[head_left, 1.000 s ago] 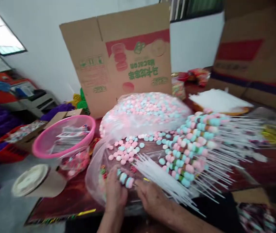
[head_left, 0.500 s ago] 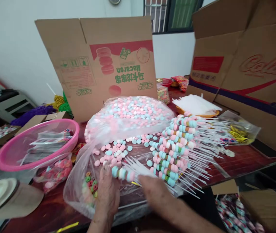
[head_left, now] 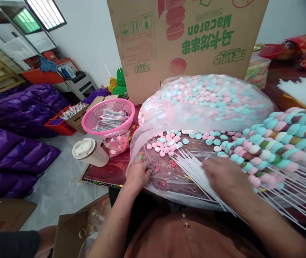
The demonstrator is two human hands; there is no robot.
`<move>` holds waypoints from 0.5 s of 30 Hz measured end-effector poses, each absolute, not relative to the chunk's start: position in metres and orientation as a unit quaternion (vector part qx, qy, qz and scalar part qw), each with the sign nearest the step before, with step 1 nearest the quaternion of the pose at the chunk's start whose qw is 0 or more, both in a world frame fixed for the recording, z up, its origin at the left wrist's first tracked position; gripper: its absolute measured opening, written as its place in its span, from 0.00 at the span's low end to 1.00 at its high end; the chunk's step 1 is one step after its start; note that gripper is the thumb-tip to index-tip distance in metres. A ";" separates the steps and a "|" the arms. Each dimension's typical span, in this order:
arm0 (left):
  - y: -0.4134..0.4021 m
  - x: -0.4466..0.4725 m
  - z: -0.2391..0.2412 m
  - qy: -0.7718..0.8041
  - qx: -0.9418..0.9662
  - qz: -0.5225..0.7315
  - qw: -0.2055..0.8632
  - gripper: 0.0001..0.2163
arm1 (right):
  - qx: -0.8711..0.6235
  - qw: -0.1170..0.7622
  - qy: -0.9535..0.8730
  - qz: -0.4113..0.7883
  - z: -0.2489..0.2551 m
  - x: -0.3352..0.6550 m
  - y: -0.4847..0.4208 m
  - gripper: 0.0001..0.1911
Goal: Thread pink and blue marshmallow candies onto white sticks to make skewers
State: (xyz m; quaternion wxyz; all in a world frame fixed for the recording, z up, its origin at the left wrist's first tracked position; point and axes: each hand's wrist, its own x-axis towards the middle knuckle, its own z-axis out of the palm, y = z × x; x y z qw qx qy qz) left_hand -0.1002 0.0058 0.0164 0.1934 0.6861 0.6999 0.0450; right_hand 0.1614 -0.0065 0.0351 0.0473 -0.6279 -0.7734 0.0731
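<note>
My left hand (head_left: 138, 175) is at the near left edge of the clear plastic sheet (head_left: 139, 143), its fingers curled down beside small coloured candy rings (head_left: 153, 166). What lies under its fingertips is hidden. My right hand (head_left: 225, 177), blurred, is closed over the right side of a bundle of white sticks (head_left: 193, 172); what it grips, if anything, is hidden. Just right of it is a heap of skewered marshmallows (head_left: 268, 154), in pink, blue and white with coloured rings between. Loose marshmallow discs (head_left: 169, 143) lie beyond both hands.
A big clear bag of marshmallow discs (head_left: 209, 93) lies before a cardboard box (head_left: 142, 75). To the left stand a pink basket (head_left: 131, 120) of wrapped sticks, a lidded cup (head_left: 96, 156) and a small candy bag (head_left: 116, 145). A person's arm (head_left: 45, 238) shows at lower left.
The view has swung left and down. The marshmallow skewer between my hands is no longer there. My left hand has come down to the candy rings; my right remains by the sticks.
</note>
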 end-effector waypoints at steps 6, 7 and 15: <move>-0.008 -0.104 0.015 0.676 0.720 -0.035 0.152 0.10 | -0.626 -0.075 -0.767 0.115 0.013 0.134 0.006 0.13; -0.010 -0.106 0.013 0.674 0.722 -0.027 0.153 0.10 | -0.627 -0.079 -0.766 0.118 0.010 0.135 0.007 0.13; -0.008 -0.117 0.003 0.694 0.515 0.309 0.397 0.06 | -0.654 -0.004 -0.747 0.115 0.015 0.146 0.012 0.12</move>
